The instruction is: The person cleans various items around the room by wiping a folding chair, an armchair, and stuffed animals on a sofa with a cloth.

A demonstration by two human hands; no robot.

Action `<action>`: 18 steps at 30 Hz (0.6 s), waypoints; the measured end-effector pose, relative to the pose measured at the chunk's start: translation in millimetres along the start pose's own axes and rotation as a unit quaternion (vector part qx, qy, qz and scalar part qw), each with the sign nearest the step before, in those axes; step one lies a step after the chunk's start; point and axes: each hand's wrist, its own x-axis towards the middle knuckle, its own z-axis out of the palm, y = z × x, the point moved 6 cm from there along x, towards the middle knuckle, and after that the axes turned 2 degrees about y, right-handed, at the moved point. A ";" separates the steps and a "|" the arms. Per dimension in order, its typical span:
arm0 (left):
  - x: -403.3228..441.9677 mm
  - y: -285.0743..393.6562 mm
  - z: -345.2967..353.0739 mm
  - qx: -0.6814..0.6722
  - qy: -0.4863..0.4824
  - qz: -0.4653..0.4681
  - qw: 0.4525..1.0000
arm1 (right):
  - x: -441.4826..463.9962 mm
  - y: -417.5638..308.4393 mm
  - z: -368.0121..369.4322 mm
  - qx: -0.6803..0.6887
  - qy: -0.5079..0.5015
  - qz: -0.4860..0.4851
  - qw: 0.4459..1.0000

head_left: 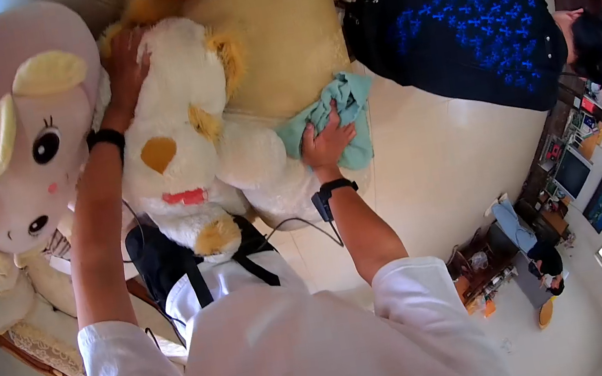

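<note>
A large white plush dog (169,90) with tan patches and a red mouth patch lies in front of me, against the tan seat. My left hand (127,64) grips its far left side, fingers curled into the fur and partly hidden. To the right, my right hand (327,144) is closed over a crumpled teal cloth (348,100), pressing it on the pale, shiny edge of the seat (277,52) beside the dog's white limb. Some of the fingers sink into the folds. A big pink plush toy (32,153) with yellow trim rests close to my left forearm.
A person in a black top with blue print (466,33) bends over at the right, near the seat. Farther off, another person (544,259) is beside a cluttered wooden desk (477,262). Thin black cables (307,223) hang near my waist. Pale floor (425,167) lies between.
</note>
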 end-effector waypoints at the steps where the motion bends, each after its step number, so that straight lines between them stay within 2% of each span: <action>1: -5.4 -2.2 -0.4 -0.002 0.011 -0.001 1.000 | -2.4 3.6 4.0 -0.016 -0.020 0.019 1.000; 3: -2.3 -2.4 -1.9 -0.029 -0.008 -0.021 0.999 | 0.3 2.9 13.4 -0.030 -0.038 0.035 0.998; 5: 0.6 4.2 -12.7 -0.057 -0.027 -0.040 0.997 | 0.0 -2.0 7.3 -0.017 -0.001 0.011 1.000; 7: 8.3 10.7 -19.1 -0.151 -0.156 -0.059 0.974 | -1.6 -0.1 5.9 -0.028 0.001 0.007 1.000; 8: 16.2 23.8 -42.3 -0.143 -0.148 -0.062 0.977 | -0.4 -0.3 9.0 -0.040 0.008 0.010 0.999; 10: 8.7 74.2 -87.5 -0.031 -0.291 -0.107 0.950 | 0.8 -7.2 3.4 -0.024 0.022 0.013 0.999; 12: -10.4 107.0 -136.6 0.004 -0.232 -0.088 0.969 | -1.0 -3.4 9.6 -0.065 0.000 0.020 0.998; 14: -31.8 137.0 -187.9 0.051 -0.230 -0.061 0.970 | 2.1 -3.5 12.7 -0.075 -0.006 0.021 0.997; 16: -53.5 146.9 -228.6 0.039 -0.270 -0.092 0.958 | -2.3 -3.8 12.9 -0.106 0.005 0.031 0.994; 18: -92.5 138.9 -229.8 0.024 -0.316 -0.118 0.941 | -4.3 -5.5 5.8 -0.075 0.008 0.014 0.997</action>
